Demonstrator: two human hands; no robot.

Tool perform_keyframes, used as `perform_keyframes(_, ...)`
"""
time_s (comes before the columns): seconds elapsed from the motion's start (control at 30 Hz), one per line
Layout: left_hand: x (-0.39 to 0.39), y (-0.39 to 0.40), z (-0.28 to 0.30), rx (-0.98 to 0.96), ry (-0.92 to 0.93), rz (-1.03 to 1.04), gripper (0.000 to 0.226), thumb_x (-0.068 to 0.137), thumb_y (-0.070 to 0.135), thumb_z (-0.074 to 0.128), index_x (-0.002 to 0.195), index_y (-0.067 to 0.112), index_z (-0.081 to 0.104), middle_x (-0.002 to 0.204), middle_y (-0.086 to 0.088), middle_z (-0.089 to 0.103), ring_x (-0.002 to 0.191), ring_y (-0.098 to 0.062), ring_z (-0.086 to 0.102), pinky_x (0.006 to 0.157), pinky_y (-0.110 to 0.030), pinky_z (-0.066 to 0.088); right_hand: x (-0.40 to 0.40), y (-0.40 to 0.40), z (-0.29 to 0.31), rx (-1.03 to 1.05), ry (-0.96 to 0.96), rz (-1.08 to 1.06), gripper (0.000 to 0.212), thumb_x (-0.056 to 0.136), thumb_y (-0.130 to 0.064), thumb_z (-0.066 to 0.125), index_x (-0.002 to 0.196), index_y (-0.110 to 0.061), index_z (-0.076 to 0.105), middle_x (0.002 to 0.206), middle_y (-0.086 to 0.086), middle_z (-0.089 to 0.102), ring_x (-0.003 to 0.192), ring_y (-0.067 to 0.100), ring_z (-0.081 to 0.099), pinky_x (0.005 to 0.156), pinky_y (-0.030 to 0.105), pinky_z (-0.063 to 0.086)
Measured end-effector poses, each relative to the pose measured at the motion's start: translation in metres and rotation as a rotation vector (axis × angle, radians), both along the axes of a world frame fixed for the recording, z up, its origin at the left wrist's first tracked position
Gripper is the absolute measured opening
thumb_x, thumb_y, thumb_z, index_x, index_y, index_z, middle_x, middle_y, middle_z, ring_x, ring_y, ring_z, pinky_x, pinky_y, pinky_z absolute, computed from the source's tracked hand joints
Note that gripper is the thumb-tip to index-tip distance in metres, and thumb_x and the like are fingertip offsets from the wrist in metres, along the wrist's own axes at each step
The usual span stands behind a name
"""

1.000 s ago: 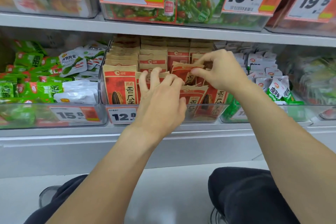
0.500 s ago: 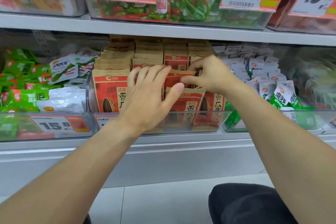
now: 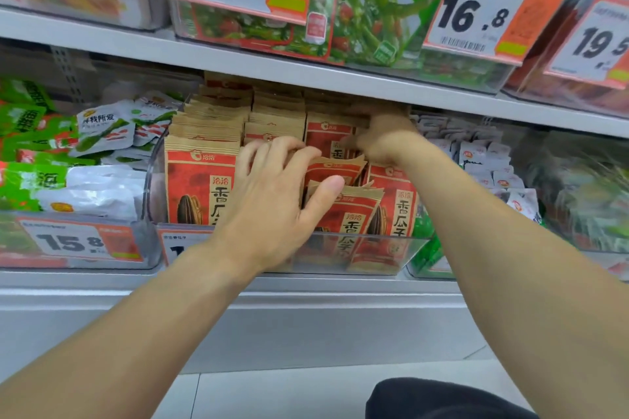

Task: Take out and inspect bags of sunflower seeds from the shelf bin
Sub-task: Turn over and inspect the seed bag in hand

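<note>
Under the upper shelf edge (image 3: 306, 78), both hands (image 3: 272, 201) crowd the seed bags (image 3: 200, 180).

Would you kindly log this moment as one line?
left hand: open, resting on red-and-tan sunflower seed bags | right hand: blurred, deeper in clear plastic bin | bags removed: none visible

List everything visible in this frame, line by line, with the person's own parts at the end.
sunflower seed bags: many, red and tan, rows in the middle clear bin
clear bin: one, transparent, lower shelf centre
green and white snack packets: many, bin to the left
white sachets: many, bin to the right
price tags: several, white and orange, on bin fronts
left hand: fingers spread on the front seed bags
right hand: blurred, reaching deeper into the bin; grip unclear
</note>
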State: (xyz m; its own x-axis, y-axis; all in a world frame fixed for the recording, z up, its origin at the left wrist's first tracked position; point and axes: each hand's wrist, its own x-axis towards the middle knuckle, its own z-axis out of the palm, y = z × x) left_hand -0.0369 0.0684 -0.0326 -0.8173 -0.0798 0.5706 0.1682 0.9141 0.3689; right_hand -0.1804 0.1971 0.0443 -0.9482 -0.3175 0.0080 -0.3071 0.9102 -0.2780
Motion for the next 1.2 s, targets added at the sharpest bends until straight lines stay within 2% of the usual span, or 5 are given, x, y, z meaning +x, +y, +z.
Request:
perform_keyframes(0.3, 0.001, 0.001, -0.003, 0.035, 0.025, 0.004, 0.066, 0.1, 0.061, 0.025, 0.135, 0.016, 0.056, 0.138, -0.004, 0.052, 0.134, -0.014, 0.031, 0.124, -0.041, 0.012, 0.009, 0.01, -0.008, -0.212, 0.068, 0.088, 0.021, 0.089, -0.03, 0.076, 0.078, -0.036, 0.059, 0.092, -0.012, 0.064, 0.091, 0.02, 0.059, 0.11, 0.052, 0.041)
perform_keyframes(0.47, 0.007, 0.006, 0.001, 0.113, 0.023, 0.013, 0.067, 0.1, 0.061, 0.029, 0.143, 0.012, 0.045, 0.142, -0.002, 0.05, 0.137, -0.016, 0.036, 0.125, -0.034, 0.008, 0.035, 0.029, -0.001, -0.281, 0.181, 0.238, 0.012, 0.094, -0.023, 0.072, 0.088, -0.027, 0.062, 0.094, -0.004, 0.073, 0.082, 0.013, 0.068, 0.082, 0.031, 0.054)
perform_keyframes(0.83, 0.034, 0.022, 0.037, 0.499, 0.168, -0.167, 0.036, 0.103, 0.038, 0.047, 0.138, 0.027, 0.047, 0.129, 0.014, 0.059, 0.124, -0.005, 0.053, 0.104, -0.031, 0.045, 0.129, 0.049, 0.03, -0.981, 0.452, 0.47, 0.028, 0.093, -0.001, 0.068, 0.095, -0.028, 0.06, 0.086, -0.016, 0.07, 0.081, -0.001, 0.068, 0.074, 0.014, 0.052)
perform_keyframes(1.0, 0.066, 0.024, 0.069, 0.641, 0.314, -0.22, 0.018, 0.102, 0.047, 0.045, 0.114, 0.035, 0.05, 0.102, 0.024, 0.069, 0.095, 0.002, 0.067, 0.075, -0.017, 0.053, 0.156, 0.028, 0.07, -1.617, -0.052, 0.342, 0.026, 0.077, -0.018, 0.073, 0.101, -0.01, 0.066, 0.084, 0.003, 0.078, 0.074, 0.014, 0.074, 0.067, 0.029, 0.061)
perform_keyframes(1.2, 0.074, 0.012, 0.066, 0.867, 0.109, -0.121, 0.032, 0.103, 0.046, 0.043, 0.09, 0.02, 0.056, 0.071, 0.005, 0.064, 0.063, -0.009, 0.056, 0.062, -0.033, 0.049, 0.161, 0.005, 0.033, -1.462, -0.308, 0.133, 0.032, 0.098, -0.033, 0.057, 0.098, -0.006, 0.074, 0.088, 0.017, 0.078, 0.074, 0.023, 0.072, 0.07, 0.037, 0.06)
